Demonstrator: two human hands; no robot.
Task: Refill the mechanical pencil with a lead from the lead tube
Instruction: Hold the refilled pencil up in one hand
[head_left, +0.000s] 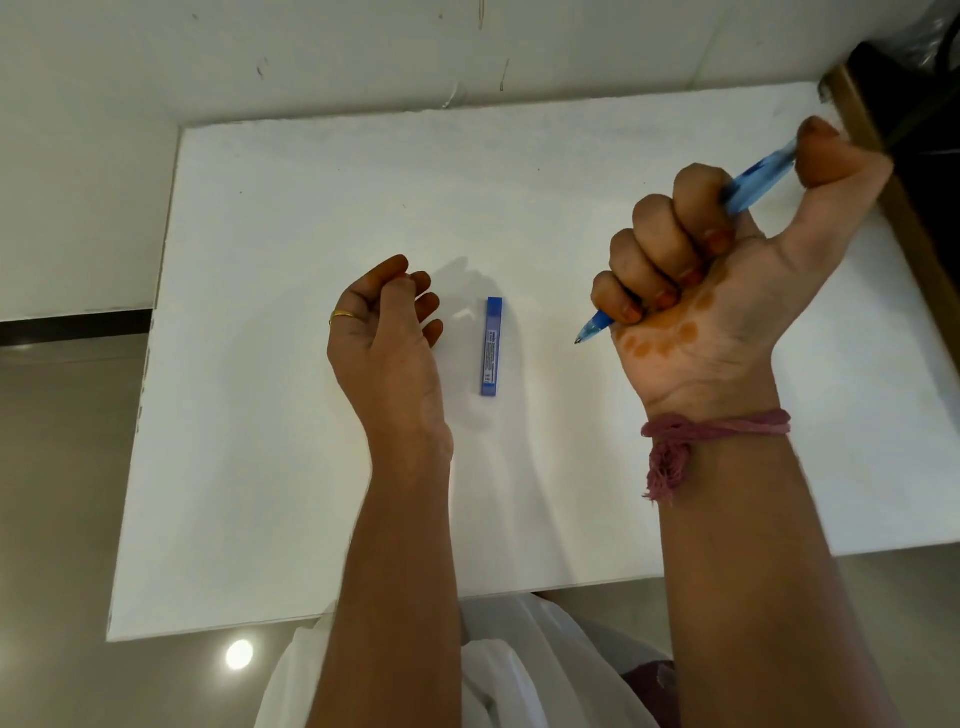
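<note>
Two hands work above a white table (260, 415), with the blue lead tube (491, 346) lying flat on it between them. The right hand (727, 270) has all four fingers wrapped in a fist around the blue mechanical pencil (758, 179), thumb set on its rear end, metal tip poking out below the little finger and aimed down-left toward the tube. The left hand (387, 332) hovers with fingers loosely curled; whether anything small sits between thumb and fingertips cannot be told. The tube's long axis runs nearly straight away from the person, and it lies just to the right of the left hand's fingertips, clearly closer to that hand than to the pencil-holding one. The free left hand looks the likelier one to pick it up, by a short sideways reach.
</note>
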